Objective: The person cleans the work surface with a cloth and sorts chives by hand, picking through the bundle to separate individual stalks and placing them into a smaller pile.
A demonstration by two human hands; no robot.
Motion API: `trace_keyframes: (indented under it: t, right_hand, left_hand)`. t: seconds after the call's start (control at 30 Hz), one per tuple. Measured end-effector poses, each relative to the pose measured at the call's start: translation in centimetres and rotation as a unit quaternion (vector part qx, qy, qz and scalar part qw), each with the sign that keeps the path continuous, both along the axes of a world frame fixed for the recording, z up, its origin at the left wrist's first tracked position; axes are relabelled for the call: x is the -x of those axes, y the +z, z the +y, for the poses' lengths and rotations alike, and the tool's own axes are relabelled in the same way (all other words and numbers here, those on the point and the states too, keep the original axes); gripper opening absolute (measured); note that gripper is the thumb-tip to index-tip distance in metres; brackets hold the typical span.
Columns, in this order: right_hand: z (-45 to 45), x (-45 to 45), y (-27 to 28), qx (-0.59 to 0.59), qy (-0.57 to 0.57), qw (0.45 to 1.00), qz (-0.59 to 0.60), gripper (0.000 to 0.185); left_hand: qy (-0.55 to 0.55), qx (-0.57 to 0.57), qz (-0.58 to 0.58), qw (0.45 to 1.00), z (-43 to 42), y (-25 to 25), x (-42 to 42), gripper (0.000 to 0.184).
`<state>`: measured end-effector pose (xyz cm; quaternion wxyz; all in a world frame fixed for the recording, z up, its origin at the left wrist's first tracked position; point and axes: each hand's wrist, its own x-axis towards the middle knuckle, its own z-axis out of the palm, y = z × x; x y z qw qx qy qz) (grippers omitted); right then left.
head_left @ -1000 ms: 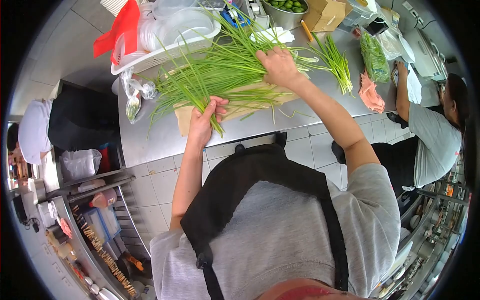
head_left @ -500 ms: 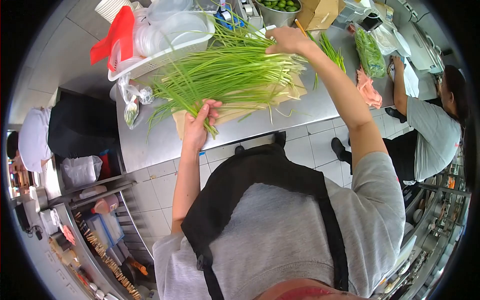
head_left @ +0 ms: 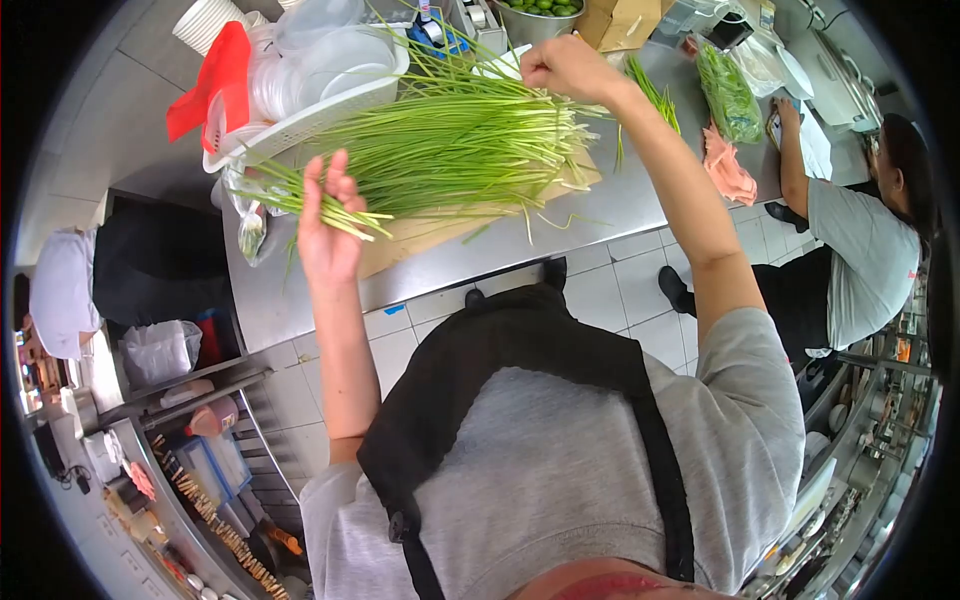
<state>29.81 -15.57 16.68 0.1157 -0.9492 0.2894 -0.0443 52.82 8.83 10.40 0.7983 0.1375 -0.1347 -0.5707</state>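
A large pile of long green stalks [head_left: 450, 145] lies across brown paper [head_left: 400, 245] on the metal table [head_left: 285, 300]. My left hand [head_left: 332, 215], palm up, holds a small bunch of stalks [head_left: 290, 190] at the pile's left end, its cut ends pointing right. At the pile's upper right edge, my right hand [head_left: 565, 68] is closed, with fingers curled down on the stalks there; exactly what it grips is hidden. A smaller bunch of stalks [head_left: 655, 95] lies to its right.
A white basket [head_left: 300, 125] of plastic containers and a red item [head_left: 212, 85] stand back left. Behind are a bowl of green fruit [head_left: 540, 22] and a cardboard box [head_left: 615, 22]. Bagged greens [head_left: 728, 95] and a pink cloth [head_left: 727, 165] lie right, near a co-worker [head_left: 865, 240].
My left hand has moved left and up with its small bunch, turning palm up. My right hand has gone from the middle of the pile to its upper right edge and closed.
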Motion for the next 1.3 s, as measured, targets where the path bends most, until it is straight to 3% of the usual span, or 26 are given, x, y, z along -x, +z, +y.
trace_keyframes:
  t: [0.07, 0.17, 0.23, 0.27, 0.33, 0.47, 0.53, 0.67, 0.73, 0.8, 0.87, 0.9, 0.97, 1.07, 1.2, 1.27, 1.3]
  right_hand:
    - [-0.1, 0.3, -0.8, 0.011, 0.025, 0.999, -0.042, 0.008]
    - [1.1, 0.5, -1.8, -0.082, 0.107, 0.989, -0.063, 0.007]
    - [1.7, 0.0, -2.5, 0.000, 0.019, 0.999, 0.035, 0.006]
    - [1.8, -0.1, -2.6, 0.002, 0.023, 0.999, 0.035, 0.006]
    - [1.9, -0.2, -2.9, 0.055, -0.076, 0.995, 0.023, 0.006]
    - [0.8, -0.7, -3.6, 0.040, -0.076, 0.996, -0.039, 0.006]
    - [0.7, -1.2, -3.9, 0.054, -0.068, 0.996, 0.017, 0.006]
    - [-0.1, -1.5, -4.0, 0.047, -0.056, 0.997, 0.019, 0.006]
    - [-0.4, -1.4, -3.1, -0.026, -0.054, 0.995, -0.079, 0.008]
    - [-0.3, -1.5, -2.4, -0.020, -0.039, 0.994, -0.096, 0.006]
    - [-0.2, -1.8, -1.8, -0.181, -0.016, 0.966, -0.182, 0.002]
    - [0.5, -2.0, -0.8, -0.180, -0.014, 0.967, -0.181, 0.002]
    - [2.4, -2.1, 0.7, -0.358, -0.016, 0.903, -0.236, 0.002]
    - [4.0, -2.3, 1.0, -0.417, -0.045, 0.861, -0.287, 0.007]
    - [6.1, -2.3, 0.3, -0.424, -0.017, 0.854, -0.302, 0.011]
    - [6.0, -1.8, -1.3, -0.306, -0.043, 0.903, -0.298, 0.011]
    - [6.3, -1.5, -1.6, -0.180, -0.075, 0.938, -0.286, 0.013]
  left_hand:
    - [-0.007, 0.019, 0.020, 1.000, 0.0, 0.3, -0.9, 0.024]
    - [-0.024, 0.051, 0.032, 0.998, -0.4, 0.9, -1.3, 0.023]
    - [-0.030, 0.065, 0.025, 0.997, -0.6, 1.3, -1.4, 0.024]
    - [-0.034, 0.059, 0.031, 0.997, -0.7, 1.4, -1.2, 0.023]
    - [-0.035, 0.055, 0.037, 0.997, -0.7, 1.6, -0.9, 0.023]
    - [-0.042, 0.045, 0.038, 0.997, -0.9, 1.4, -0.4, 0.022]
    - [-0.050, 0.040, 0.029, 0.998, -1.1, 1.6, 0.1, 0.021]
    - [-0.038, 0.013, 0.003, 0.999, -1.2, 1.8, 0.6, 0.019]
    - [-0.033, 0.011, -0.003, 0.999, -1.2, 1.6, 1.0, 0.019]
    - [-0.053, -0.007, 0.009, 0.999, -1.4, 1.1, 1.4, 0.018]
    - [-0.046, -0.023, 0.017, 0.999, -2.0, 0.8, 2.6, 0.020]
    - [-0.074, -0.030, 0.018, 0.997, -2.4, 0.5, 3.0, 0.020]
    - [-0.110, -0.047, 0.003, 0.993, -3.6, -0.2, 4.3, 0.023]
    - [-0.123, -0.127, 0.035, 0.984, -6.1, -0.4, 6.3, 0.025]
    - [-0.052, -0.112, -0.007, 0.992, -7.3, 1.4, 8.1, 0.022]
    - [0.047, -0.132, -0.132, 0.981, -7.4, 1.9, 8.3, 0.019]
    - [0.089, -0.134, -0.165, 0.973, -7.0, 2.2, 8.4, 0.017]
